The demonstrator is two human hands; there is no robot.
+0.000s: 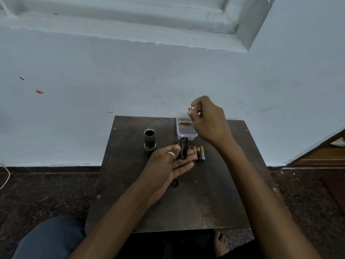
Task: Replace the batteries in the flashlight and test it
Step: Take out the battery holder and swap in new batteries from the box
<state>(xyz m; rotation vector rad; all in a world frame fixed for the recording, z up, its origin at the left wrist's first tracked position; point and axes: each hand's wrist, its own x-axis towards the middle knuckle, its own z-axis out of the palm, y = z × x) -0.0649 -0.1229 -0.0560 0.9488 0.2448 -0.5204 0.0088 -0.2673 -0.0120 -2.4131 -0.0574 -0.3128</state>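
We've got the left hand (173,161) pinning the battery holder (183,148) under its thumb over the surface (205,202), the right hand (207,120) pinching a battery (190,108) above the clear tub (186,134) at the far edge, flashlight body (149,139) upright nearby.

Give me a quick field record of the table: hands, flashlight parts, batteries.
left hand: holds battery holder on fingers, thumb against it
right hand: pinches held battery above clear tub
tub battery: one, lying inside
flashlight body: upright on table, open end up
loose batteries: three, beside left fingers
black cap: on table, near left palm
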